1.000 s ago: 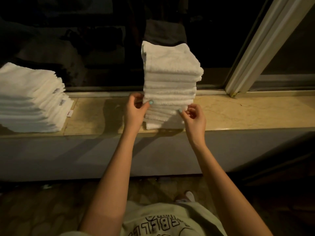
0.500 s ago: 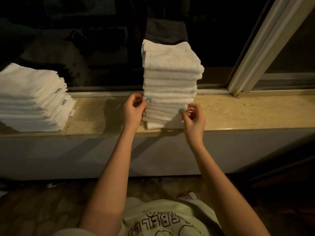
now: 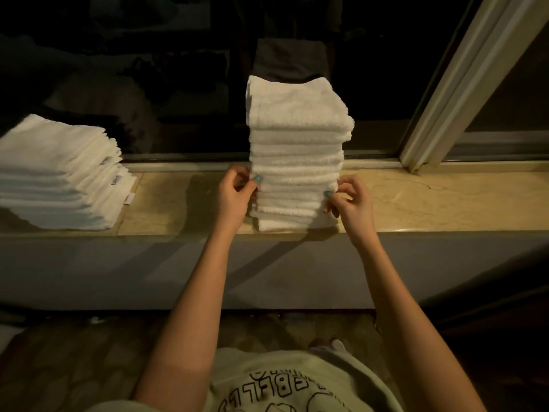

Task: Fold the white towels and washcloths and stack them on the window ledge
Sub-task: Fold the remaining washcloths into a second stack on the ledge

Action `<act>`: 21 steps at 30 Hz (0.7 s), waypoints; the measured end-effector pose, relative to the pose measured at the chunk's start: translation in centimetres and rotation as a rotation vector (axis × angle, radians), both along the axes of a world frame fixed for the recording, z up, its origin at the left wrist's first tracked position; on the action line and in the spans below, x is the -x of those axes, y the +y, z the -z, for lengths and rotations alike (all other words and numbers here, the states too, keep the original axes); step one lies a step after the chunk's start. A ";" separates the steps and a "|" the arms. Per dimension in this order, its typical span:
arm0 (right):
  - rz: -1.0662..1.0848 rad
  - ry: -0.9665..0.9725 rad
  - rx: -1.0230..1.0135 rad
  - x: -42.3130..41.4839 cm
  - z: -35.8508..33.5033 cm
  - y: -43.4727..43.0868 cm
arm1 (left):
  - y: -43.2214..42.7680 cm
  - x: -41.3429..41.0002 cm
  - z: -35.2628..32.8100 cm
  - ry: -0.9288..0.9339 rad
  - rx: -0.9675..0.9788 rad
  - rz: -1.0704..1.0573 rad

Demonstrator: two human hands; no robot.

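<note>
Washcloth stack (image 3: 297, 138) stands tall in the middle of the window ledge (image 3: 445, 200), close to its front edge. The cloths are white, soft and fuzzy, and each one is folded into a flat square. The layers are too many and too close together to count for sure.

A second stack (image 3: 53, 173), lower and wider, sits well apart on the left of the ledge. The picture edge cuts part of it off. Three small tags (image 3: 116, 179) poke out of its right side, too small to read. The ledge is smooth, shiny tan stone with thin lines in it.

There are two hands. The left hand (image 3: 236, 197) pinches a cloth edge low on the left side of the tall stack. The right hand (image 3: 350, 203) pinches the right side at about the same height, with its fingers curled.

The window glass (image 3: 178, 69) is dark, with dim shapes that are hard to make out.
</note>
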State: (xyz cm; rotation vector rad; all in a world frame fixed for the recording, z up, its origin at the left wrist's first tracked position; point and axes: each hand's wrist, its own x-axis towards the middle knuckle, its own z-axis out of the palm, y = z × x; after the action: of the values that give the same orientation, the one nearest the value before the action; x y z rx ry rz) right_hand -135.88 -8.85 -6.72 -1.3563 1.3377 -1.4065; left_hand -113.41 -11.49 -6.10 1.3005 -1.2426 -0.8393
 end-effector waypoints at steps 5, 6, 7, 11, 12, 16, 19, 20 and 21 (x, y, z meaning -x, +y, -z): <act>0.084 0.050 -0.052 -0.6 0.9 0.4 | 0.8 0.4 0.4 0.071 -0.178 0.013; 0.081 0.060 -0.080 -0.5 1.2 0.6 | 1.2 0.6 0.7 0.062 -0.229 0.036; 0.076 0.076 -0.107 -0.4 1.4 0.7 | 1.4 0.8 1.1 0.046 -0.250 0.048; 0.061 0.137 -0.135 -0.6 1.9 1.1 | 1.5 1.2 1.7 0.009 -0.212 -0.020; 0.058 0.135 -0.129 -0.9 2.1 1.3 | 1.5 1.4 1.8 0.008 -0.206 -0.041; 0.135 0.029 -0.136 -1.7 2.2 2.7 | 2.1 1.6 3.1 -0.038 -0.211 -0.113; 0.161 0.044 -0.123 -2.0 2.3 2.8 | 2.6 1.5 3.4 -0.006 -0.184 -0.099; 0.166 0.041 -0.118 -2.1 2.3 2.7 | 2.7 1.5 3.4 0.026 -0.169 -0.097; 0.176 0.035 -0.116 -2.2 2.2 2.6 | 2.8 1.5 3.4 0.058 -0.159 -0.096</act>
State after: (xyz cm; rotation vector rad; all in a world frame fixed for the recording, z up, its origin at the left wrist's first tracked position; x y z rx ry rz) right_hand -133.68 -6.21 -8.93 -1.2161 1.5689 -1.4009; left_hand -114.88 -8.67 -9.49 1.4413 -1.0767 -0.9146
